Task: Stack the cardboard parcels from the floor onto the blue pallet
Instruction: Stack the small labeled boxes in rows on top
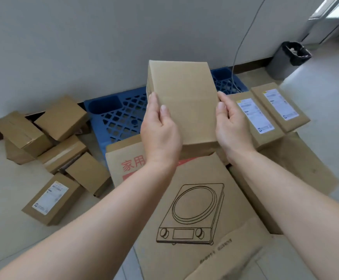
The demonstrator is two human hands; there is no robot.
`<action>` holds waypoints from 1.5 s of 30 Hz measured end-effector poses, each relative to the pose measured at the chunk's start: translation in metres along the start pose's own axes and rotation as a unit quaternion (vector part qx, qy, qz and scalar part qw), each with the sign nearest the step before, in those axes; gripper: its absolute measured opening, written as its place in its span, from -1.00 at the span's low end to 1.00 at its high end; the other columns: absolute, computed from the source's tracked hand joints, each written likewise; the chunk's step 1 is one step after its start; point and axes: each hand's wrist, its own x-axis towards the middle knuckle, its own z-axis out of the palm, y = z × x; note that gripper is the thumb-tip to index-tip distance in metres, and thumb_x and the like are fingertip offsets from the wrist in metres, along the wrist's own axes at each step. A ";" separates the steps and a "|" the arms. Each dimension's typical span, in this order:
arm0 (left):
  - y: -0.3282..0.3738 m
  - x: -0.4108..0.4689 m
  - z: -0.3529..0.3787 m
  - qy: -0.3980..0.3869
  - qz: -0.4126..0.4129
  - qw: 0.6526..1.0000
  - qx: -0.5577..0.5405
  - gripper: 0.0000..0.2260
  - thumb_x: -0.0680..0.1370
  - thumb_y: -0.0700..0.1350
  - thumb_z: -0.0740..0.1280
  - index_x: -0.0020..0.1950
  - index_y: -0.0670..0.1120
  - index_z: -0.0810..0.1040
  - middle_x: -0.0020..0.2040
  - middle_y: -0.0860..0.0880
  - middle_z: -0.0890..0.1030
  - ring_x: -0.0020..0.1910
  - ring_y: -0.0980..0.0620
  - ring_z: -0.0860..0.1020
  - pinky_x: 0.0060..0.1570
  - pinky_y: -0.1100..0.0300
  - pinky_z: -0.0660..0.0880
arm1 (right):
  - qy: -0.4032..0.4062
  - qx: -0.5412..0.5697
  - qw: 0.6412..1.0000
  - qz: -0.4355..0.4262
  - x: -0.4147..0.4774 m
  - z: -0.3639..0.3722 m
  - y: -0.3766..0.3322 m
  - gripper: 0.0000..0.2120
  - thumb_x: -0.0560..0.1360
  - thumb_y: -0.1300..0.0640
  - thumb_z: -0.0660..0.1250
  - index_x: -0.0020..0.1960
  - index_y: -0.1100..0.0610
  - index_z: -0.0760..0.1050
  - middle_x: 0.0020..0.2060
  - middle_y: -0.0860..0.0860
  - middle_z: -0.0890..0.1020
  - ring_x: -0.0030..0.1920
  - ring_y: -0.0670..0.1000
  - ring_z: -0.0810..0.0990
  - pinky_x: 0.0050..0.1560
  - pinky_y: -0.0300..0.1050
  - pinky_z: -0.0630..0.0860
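We are gripping a plain cardboard parcel [184, 102] with left hand [160, 130] and right hand [232, 128], carrying it above the blue pallet [120, 112] for stacking.

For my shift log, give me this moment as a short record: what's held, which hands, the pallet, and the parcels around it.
held: plain cardboard parcel, raised in front of the blue pallet
left hand: grips its left edge
right hand: grips its right edge
pallet: against the wall, lattice partly bare
floor left: heap of small parcels
right: two labelled parcels side by side
foreground: large box with cooker drawing
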 end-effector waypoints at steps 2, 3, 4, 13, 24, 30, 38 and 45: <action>0.010 -0.012 0.037 -0.015 0.007 1.000 -0.012 -0.60 0.66 -0.12 0.09 0.52 -0.03 0.22 0.49 0.13 0.28 0.46 0.21 0.23 0.48 0.18 0.16 | 0.017 0.001 1.000 -0.006 0.013 -0.039 0.008 -0.63 0.64 0.04 0.03 0.43 0.00 0.30 0.30 -0.22 0.41 0.30 -0.23 0.35 0.31 -0.32 0.28; 0.016 -0.018 0.056 -0.023 0.009 0.999 -0.020 -0.60 0.66 -0.13 0.09 0.52 -0.03 0.22 0.49 0.13 0.28 0.46 0.21 0.23 0.48 0.18 0.16 | 0.025 0.001 1.000 -0.006 0.019 -0.060 0.011 -0.63 0.64 0.04 0.04 0.43 -0.01 0.31 0.25 -0.27 0.41 0.27 -0.27 0.36 0.27 -0.37 0.28; 0.021 -0.024 0.076 -0.032 0.010 0.999 -0.029 -0.60 0.66 -0.13 0.09 0.52 -0.04 0.22 0.49 0.13 0.28 0.46 0.21 0.23 0.48 0.18 0.16 | 0.033 0.003 0.999 -0.003 0.026 -0.080 0.016 -0.63 0.64 0.04 0.04 0.42 -0.02 0.32 0.19 -0.31 0.42 0.22 -0.30 0.37 0.25 -0.40 0.28; 0.035 -0.089 0.232 -0.132 0.002 0.990 -0.051 -0.59 0.65 -0.14 0.09 0.52 -0.01 0.22 0.50 0.14 0.26 0.47 0.21 0.20 0.48 0.12 0.15 | 0.068 -0.024 0.997 0.027 0.072 -0.260 0.080 -0.63 0.59 -0.12 0.08 0.32 -0.08 0.45 0.22 -0.18 0.54 0.26 -0.15 0.47 0.33 0.00 0.39; -0.011 -0.177 0.321 -0.232 -0.042 0.970 0.067 -0.55 0.66 -0.14 0.07 0.55 0.02 0.10 0.53 0.21 0.06 0.47 0.34 0.01 0.30 0.54 -0.10 | 0.075 0.006 0.992 0.100 0.065 -0.369 0.187 -0.77 0.56 -0.09 0.18 0.04 -0.08 0.59 0.03 -0.09 0.65 0.12 -0.07 0.58 0.27 -0.01 0.45; -0.044 -0.197 0.343 -0.267 -0.075 0.955 0.110 -0.55 0.66 -0.13 0.06 0.55 -0.02 0.07 0.54 0.19 0.02 0.48 0.32 0.00 0.30 0.56 -0.10 | 0.068 0.006 0.985 0.160 0.058 -0.387 0.234 -0.78 0.56 -0.08 0.21 -0.01 -0.08 0.62 -0.01 -0.13 0.66 0.11 -0.04 0.59 0.22 -0.01 0.48; -0.093 -0.188 0.364 -0.253 -0.118 0.947 0.155 -0.55 0.66 -0.14 0.08 0.55 -0.06 0.11 0.55 0.14 0.07 0.49 0.28 0.04 0.32 0.52 -0.08 | 0.046 -0.108 0.986 0.122 0.071 -0.372 0.286 -0.72 0.56 -0.08 0.21 0.14 -0.02 0.60 0.00 -0.16 0.63 0.09 -0.10 0.55 0.04 -0.25 0.42; -0.112 -0.181 0.375 -0.249 -0.142 0.947 0.147 -0.54 0.66 -0.11 0.08 0.55 -0.05 0.07 0.55 0.19 0.01 0.36 0.42 -0.02 0.34 0.48 -0.09 | 0.019 -0.160 0.983 0.091 0.101 -0.356 0.307 -0.66 0.55 -0.13 0.19 0.18 -0.02 0.59 0.07 -0.13 0.64 0.12 -0.07 0.55 0.15 -0.10 0.47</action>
